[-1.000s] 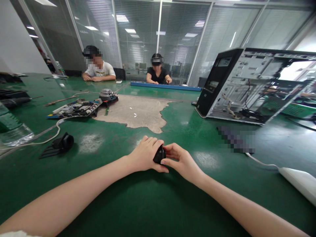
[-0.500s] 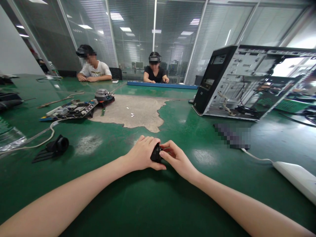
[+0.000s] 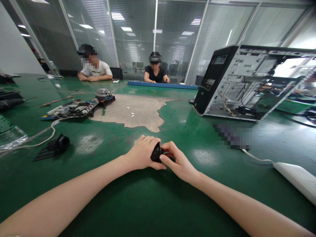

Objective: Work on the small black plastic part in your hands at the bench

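Snugly, left fingers curl over a black part right fingers pinch.

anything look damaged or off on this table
Yes: mid-table, the green tabletop has a pale, ragged-edged patch, as if its surface were torn or worn away. The computer tower on the right stands with its side open, innards showing. The held black part is too covered to judge.

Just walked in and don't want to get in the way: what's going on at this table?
A person's left hand grips a small black part over the green table, and the right hand pinches its right end. A circuit board lies farther off to the left; an open computer case stands to the right.
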Available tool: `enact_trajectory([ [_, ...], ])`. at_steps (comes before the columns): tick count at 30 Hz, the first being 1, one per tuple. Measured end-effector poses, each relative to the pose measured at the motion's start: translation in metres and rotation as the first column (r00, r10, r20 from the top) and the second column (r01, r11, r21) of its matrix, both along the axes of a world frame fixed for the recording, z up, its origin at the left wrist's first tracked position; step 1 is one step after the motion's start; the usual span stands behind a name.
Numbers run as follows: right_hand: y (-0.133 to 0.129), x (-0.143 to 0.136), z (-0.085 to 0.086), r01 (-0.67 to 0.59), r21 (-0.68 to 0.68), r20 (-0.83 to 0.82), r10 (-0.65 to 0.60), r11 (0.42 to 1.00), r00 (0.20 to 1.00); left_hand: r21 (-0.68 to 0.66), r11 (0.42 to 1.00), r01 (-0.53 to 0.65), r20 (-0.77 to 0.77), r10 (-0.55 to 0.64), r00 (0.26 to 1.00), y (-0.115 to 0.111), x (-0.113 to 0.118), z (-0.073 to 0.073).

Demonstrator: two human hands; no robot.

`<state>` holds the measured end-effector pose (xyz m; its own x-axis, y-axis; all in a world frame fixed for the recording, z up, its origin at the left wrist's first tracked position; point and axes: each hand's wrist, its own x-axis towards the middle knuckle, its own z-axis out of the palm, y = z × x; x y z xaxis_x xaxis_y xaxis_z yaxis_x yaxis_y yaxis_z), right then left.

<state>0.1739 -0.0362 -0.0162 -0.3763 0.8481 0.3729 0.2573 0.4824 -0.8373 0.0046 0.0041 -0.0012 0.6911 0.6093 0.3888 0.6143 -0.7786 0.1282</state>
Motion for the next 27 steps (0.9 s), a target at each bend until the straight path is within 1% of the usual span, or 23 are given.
enact_trajectory([
  [4, 0.0027, -0.0032, 0.0006, 0.055, -0.087, -0.040, -0.058, 0.995, 0.998, 0.005, 1.000, -0.006, -0.013, 0.006, 1.000, 0.0001, 0.0000, 0.0004],
  [7, 0.0023, -0.0032, 0.0008, 0.036, -0.140, -0.038, -0.042, 0.990, 0.998, 0.012, 1.000, -0.012, -0.020, 0.013, 1.000, 0.0001, -0.0002, 0.0004],
  [8, 0.0016, -0.0026, 0.0009, 0.016, -0.142, -0.029, -0.021, 0.990, 0.999, 0.013, 1.000, -0.013, -0.019, 0.014, 1.000, 0.0000, -0.0003, 0.0004],
  [10, -0.0002, -0.0011, 0.0013, -0.016, -0.105, -0.003, 0.016, 0.994, 1.000, 0.011, 1.000, -0.011, -0.014, 0.011, 1.000, -0.0004, -0.0005, 0.0005],
  [12, -0.0018, 0.0002, 0.0021, -0.019, -0.043, 0.021, 0.020, 0.999, 1.000, 0.005, 1.000, -0.005, -0.006, 0.005, 1.000, -0.0008, -0.0007, 0.0006],
  [14, -0.0024, 0.0004, 0.0028, -0.017, -0.016, 0.023, 0.017, 1.000, 1.000, -0.001, 1.000, 0.000, 0.002, 0.000, 1.000, -0.0011, -0.0008, 0.0008],
  [22, 0.0025, -0.0039, 0.0013, 0.053, -0.131, -0.034, -0.058, 0.990, 0.998, 0.000, 1.000, -0.003, -0.005, 0.003, 1.000, -0.0014, -0.0009, 0.0021],
  [25, 0.0020, -0.0033, 0.0011, 0.026, -0.159, -0.014, -0.029, 0.987, 0.999, 0.005, 1.000, -0.004, -0.012, 0.004, 1.000, -0.0015, -0.0006, 0.0022],
  [27, 0.0007, -0.0020, 0.0013, -0.006, -0.131, -0.007, 0.005, 0.991, 1.000, 0.005, 1.000, -0.004, -0.016, 0.004, 1.000, -0.0016, -0.0006, 0.0020],
])
